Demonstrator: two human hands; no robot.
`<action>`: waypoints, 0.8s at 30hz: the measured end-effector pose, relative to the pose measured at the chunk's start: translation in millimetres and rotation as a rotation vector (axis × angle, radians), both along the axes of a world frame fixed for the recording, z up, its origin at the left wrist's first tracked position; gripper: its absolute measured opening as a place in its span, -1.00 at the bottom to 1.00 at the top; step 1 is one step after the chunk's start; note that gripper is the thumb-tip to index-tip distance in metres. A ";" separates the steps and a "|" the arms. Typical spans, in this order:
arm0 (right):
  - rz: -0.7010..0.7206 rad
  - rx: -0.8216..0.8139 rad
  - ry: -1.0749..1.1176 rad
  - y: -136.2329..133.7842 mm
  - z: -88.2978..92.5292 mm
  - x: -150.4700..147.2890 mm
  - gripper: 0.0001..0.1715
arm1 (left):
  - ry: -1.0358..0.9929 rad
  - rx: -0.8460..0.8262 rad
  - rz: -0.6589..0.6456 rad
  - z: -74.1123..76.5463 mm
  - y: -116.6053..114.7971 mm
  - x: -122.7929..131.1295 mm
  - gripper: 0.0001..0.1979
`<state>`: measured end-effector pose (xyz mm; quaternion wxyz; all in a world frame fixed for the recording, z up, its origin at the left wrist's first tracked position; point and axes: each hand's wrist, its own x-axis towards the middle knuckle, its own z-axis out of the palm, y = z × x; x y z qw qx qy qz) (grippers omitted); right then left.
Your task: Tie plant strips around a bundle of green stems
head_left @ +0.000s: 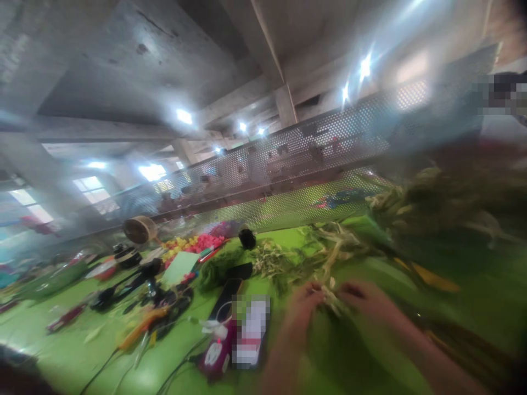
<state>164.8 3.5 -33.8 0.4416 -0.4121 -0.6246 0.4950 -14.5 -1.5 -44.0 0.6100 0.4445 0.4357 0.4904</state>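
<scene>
My left hand (pixel 305 300) is closed, its fingertips pinched on a pale cream-green sprig (pixel 331 295) that looks like an artificial or dried flower stem. My right hand (pixel 362 293) comes in from the right with its fingers pressed together beside the same sprig. Blur hides whether those fingers grip it. Just beyond both hands lies a loose heap of similar pale sprigs (pixel 274 258), with a longer pale stem (pixel 340 244) reaching up from the sprig area. A phone (pixel 252 332) with a lit screen rests left of my left hand.
A purple power socket block (pixel 216 351) with cables lies near the phone. Orange-handled glue gun (pixel 142 329), dark tools, pink and yellow petals (pixel 208 241) and green foliage (pixel 218 269) cover the left of the green table. A perforated metal panel (pixel 263 192) stands behind; a large bunch of pale stems (pixel 428 203) is at right.
</scene>
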 end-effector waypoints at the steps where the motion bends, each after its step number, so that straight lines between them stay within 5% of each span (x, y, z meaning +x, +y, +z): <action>1: -0.003 0.007 0.010 -1.7 1.5 -0.2 -0.71 | 0.033 0.045 -0.001 -0.7 0.8 0.1 -0.63; 11: -0.060 0.103 -0.204 -5.4 1.0 -1.9 -0.54 | 0.170 0.153 -0.100 12.9 -13.8 5.5 -0.65; 20: -0.192 -0.050 -0.013 -14.4 11.2 -9.8 -0.58 | 0.197 0.181 -0.189 17.5 -17.5 13.6 -0.64; 24: -0.240 -0.138 0.064 -13.9 15.2 -12.8 -0.60 | 0.342 0.318 -0.099 18.0 -21.3 21.8 -0.71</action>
